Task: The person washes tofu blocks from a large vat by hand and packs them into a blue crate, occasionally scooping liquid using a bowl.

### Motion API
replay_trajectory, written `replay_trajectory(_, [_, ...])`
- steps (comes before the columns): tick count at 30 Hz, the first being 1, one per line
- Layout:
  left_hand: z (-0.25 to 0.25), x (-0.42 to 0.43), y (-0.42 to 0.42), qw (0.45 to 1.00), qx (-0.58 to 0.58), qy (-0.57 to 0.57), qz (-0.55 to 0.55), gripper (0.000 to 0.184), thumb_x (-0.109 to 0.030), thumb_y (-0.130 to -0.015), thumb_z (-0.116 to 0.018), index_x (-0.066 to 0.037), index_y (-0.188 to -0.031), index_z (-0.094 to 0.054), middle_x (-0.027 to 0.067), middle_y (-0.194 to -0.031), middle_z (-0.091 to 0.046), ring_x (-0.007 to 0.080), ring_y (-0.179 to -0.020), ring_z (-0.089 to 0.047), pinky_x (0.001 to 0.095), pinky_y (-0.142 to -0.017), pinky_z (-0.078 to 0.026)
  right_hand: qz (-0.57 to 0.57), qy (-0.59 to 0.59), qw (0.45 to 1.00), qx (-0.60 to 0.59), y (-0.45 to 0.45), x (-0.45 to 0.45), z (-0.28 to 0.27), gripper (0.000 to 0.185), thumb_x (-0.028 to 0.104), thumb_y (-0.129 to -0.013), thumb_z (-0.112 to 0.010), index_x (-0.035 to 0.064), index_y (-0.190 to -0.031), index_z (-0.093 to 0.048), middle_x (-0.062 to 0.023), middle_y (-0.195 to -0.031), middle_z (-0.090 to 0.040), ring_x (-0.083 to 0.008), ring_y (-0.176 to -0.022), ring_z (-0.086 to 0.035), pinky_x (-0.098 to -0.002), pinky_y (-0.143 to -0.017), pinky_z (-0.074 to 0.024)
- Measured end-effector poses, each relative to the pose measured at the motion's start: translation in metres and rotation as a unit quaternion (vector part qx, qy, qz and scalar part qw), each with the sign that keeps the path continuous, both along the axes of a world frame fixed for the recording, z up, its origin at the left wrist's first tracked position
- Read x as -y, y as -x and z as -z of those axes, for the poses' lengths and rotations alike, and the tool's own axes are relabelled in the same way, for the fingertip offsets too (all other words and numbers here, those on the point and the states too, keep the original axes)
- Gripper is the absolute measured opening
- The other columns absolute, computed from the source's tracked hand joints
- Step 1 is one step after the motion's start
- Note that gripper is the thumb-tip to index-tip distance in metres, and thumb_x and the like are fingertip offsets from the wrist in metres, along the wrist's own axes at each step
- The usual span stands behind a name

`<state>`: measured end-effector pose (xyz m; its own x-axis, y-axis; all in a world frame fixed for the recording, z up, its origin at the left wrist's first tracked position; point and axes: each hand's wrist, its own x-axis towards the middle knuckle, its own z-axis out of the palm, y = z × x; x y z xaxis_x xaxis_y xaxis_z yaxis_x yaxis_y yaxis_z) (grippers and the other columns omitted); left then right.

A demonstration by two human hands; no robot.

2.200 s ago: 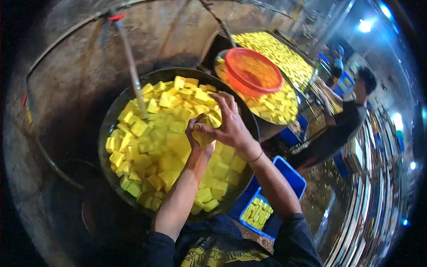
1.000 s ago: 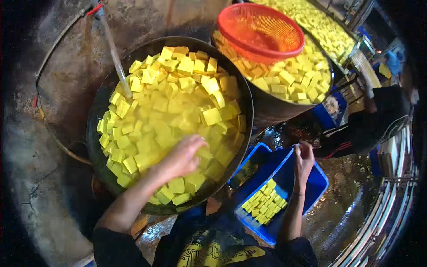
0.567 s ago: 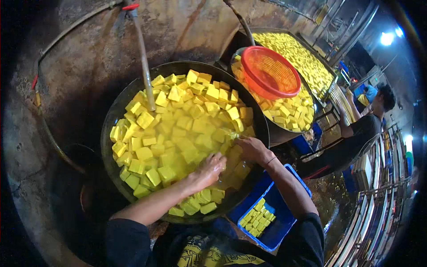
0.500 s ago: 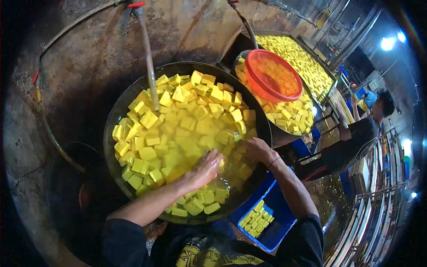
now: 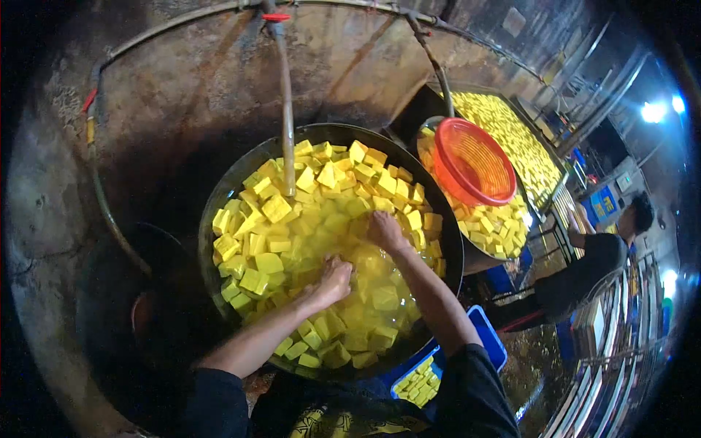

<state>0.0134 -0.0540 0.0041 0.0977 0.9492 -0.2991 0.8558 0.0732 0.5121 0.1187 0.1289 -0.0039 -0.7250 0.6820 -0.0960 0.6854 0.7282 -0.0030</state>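
Note:
A large round dark vat [image 5: 454,281] is full of yellow blocks [image 5: 277,209] in cloudy yellow water. My left hand [image 5: 334,280] is at the middle of the vat, low over the water, its fingers curled and their tips hidden. To the right of it and farther up, my right hand [image 5: 385,231] reaches to the water among the blocks. Its fingertips are under or behind the surface, so whether it holds a block does not show.
A grey pipe [image 5: 287,117] comes down into the vat's far side. At the right, a red basket [image 5: 475,164] rests on a second vat of blocks. A blue crate [image 5: 487,332] stands below right. Another person [image 5: 584,270] is at the right, beside racks.
My right hand has moved up and left in the vat, away from its right rim. My left hand stays near the middle. The view has shifted, so the vats sit lower and farther right.

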Motion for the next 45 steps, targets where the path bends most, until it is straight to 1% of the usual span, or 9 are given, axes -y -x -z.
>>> replay_trajectory(8, [-0.023, -0.017, 0.062, 0.903, 0.391, -0.004, -0.177, 0.037, -0.013, -0.08, -0.067, -0.012, -0.115, -0.056, 0.0113, -0.119, -0.052, 0.0269, -0.104, -0.053, 0.0419, -0.091, -0.048, -0.01, 0.214, 0.975, -0.056, -0.017, -0.005, -0.007, 0.04, 0.032, -0.071, -0.07, 0.0149, -0.105, -0.062, -0.0132, -0.096, -0.064, -0.0315, -0.089, -0.063, -0.038, -0.075, -0.0515])
replay_trajectory(10, [-0.013, -0.025, 0.065, 0.709, 0.637, 0.038, -0.3, 0.032, -0.014, -0.082, -0.065, -0.012, -0.112, -0.056, 0.0097, -0.115, -0.052, 0.0242, -0.103, -0.054, 0.0439, -0.086, -0.051, -0.017, 0.286, 0.953, -0.1, -0.031, -0.008, -0.028, 0.045, 0.039, -0.073, -0.071, 0.009, -0.105, -0.063, -0.0119, -0.094, -0.067, -0.0236, -0.086, -0.064, -0.035, -0.073, -0.0504])
replay_trajectory(13, [0.003, -0.04, 0.056, 0.649, 0.693, -0.019, -0.314, 0.026, -0.025, -0.086, -0.056, -0.01, -0.108, -0.056, 0.0073, -0.104, -0.056, 0.0224, -0.094, -0.057, 0.0448, -0.076, -0.052, -0.061, 0.549, 0.72, -0.419, -0.04, 0.022, -0.078, 0.041, 0.018, -0.077, -0.07, -0.0092, -0.105, -0.057, -0.011, -0.093, -0.067, -0.0168, -0.089, -0.062, -0.0296, -0.079, -0.0469])
replay_trajectory(26, [0.021, -0.092, -0.006, 0.305, 0.877, -0.161, -0.335, 0.031, -0.038, -0.093, -0.04, -0.013, -0.099, -0.057, 0.0013, -0.095, -0.061, 0.0162, -0.086, -0.059, 0.0331, -0.075, -0.049, -0.049, 0.202, 0.92, -0.332, 0.036, 0.055, -0.123, 0.041, 0.04, -0.078, -0.067, 0.0005, -0.092, -0.066, -0.0186, -0.074, -0.065, -0.03, -0.068, -0.064, -0.0404, -0.065, -0.0502])
replay_trajectory(27, [0.012, -0.093, -0.005, 0.223, 0.915, -0.123, -0.314, 0.033, -0.041, -0.091, -0.043, -0.013, -0.104, -0.056, 0.0029, -0.1, -0.06, 0.0184, -0.094, -0.057, 0.0393, -0.08, -0.047, -0.117, 0.013, 0.926, -0.36, 0.047, 0.056, -0.113, 0.042, 0.041, -0.078, -0.067, 0.0004, -0.089, -0.066, -0.0178, -0.076, -0.065, -0.0317, -0.069, -0.064, -0.0392, -0.064, -0.0507])
replay_trajectory(30, [-0.014, -0.075, -0.001, 0.181, 0.911, -0.161, -0.333, 0.037, -0.045, -0.089, -0.045, -0.013, -0.105, -0.055, 0.0045, -0.103, -0.059, 0.022, -0.099, -0.055, 0.0461, -0.082, -0.045, -0.253, -0.116, 0.886, -0.372, 0.07, 0.037, -0.076, 0.047, 0.046, -0.081, -0.063, -0.0001, -0.091, -0.065, -0.0187, -0.074, -0.065, -0.0381, -0.068, -0.063, -0.0428, -0.061, -0.0509])
replay_trajectory(32, [-0.02, -0.07, 0.018, 0.178, 0.899, -0.164, -0.364, 0.037, -0.044, -0.088, -0.044, -0.013, -0.105, -0.056, 0.0058, -0.1, -0.06, 0.0246, -0.096, -0.056, 0.048, -0.08, -0.045, 0.017, 0.362, 0.921, -0.144, 0.092, 0.039, -0.134, 0.044, 0.043, -0.084, -0.061, 0.0009, -0.098, -0.064, -0.0195, -0.078, -0.065, -0.0413, -0.072, -0.062, -0.0436, -0.066, -0.0509])
replay_trajectory(36, [-0.03, -0.048, 0.053, 0.188, 0.874, -0.208, -0.396, 0.034, -0.04, -0.089, -0.038, -0.013, -0.096, -0.058, 0.0079, -0.096, -0.061, 0.0284, -0.091, -0.055, 0.049, -0.077, -0.045, -0.114, -0.098, 0.945, -0.289, 0.122, -0.036, -0.039, 0.041, 0.03, -0.076, -0.068, 0.01, -0.111, -0.059, -0.0202, -0.098, -0.063, -0.0387, -0.094, -0.057, -0.0424, -0.076, -0.0493])
replay_trajectory(45, [-0.075, -0.005, 0.135, 0.153, 0.816, -0.313, -0.461, 0.031, -0.037, -0.086, -0.039, -0.013, -0.085, -0.059, 0.005, -0.089, -0.063, 0.0254, -0.088, -0.056, 0.0476, -0.079, -0.044, -0.102, 0.172, 0.93, -0.31, 0.134, -0.017, -0.071, 0.039, 0.02, -0.072, -0.07, -0.0009, -0.103, -0.056, -0.0167, -0.098, -0.062, -0.0272, -0.09, -0.06, -0.0347, -0.071, -0.0509])
